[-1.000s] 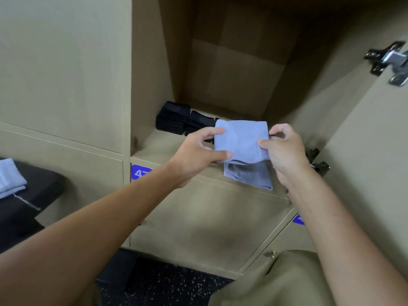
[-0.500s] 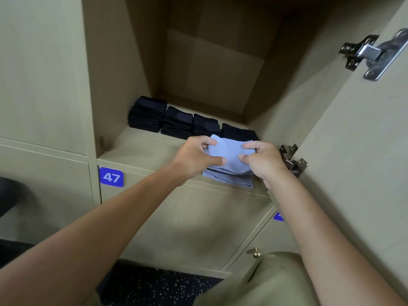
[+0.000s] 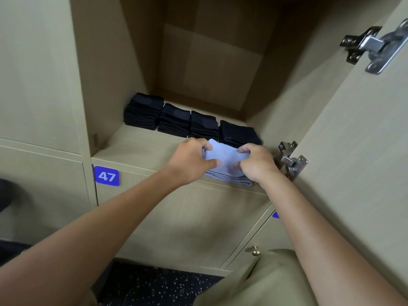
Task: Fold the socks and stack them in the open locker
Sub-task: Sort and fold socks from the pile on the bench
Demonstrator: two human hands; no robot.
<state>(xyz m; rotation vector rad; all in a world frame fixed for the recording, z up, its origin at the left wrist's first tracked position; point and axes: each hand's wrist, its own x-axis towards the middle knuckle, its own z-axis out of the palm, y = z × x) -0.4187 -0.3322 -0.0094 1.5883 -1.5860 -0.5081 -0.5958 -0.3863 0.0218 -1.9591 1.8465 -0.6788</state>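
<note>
both hands hold a folded light blue sock bundle (image 3: 225, 165) at the front edge of the open locker's shelf (image 3: 141, 149), toward its right side. the left hand (image 3: 192, 160) grips the bundle's left edge, fingers curled over the top and thumb pressed on the near face; the right hand (image 3: 257, 164) grips the right edge the same way. the bundle's lower layers rest on the shelf lip and stick out slightly over it. just behind it, four stacks of folded dark socks (image 3: 176, 120) sit side by side in a row across the shelf, the rightmost nearly touching the blue bundle. the locker door (image 3: 353, 151) stands open on the right with metal hinges (image 3: 291, 161), and a blue number tag 47 (image 3: 106, 176) sits below the shelf's left corner
</note>
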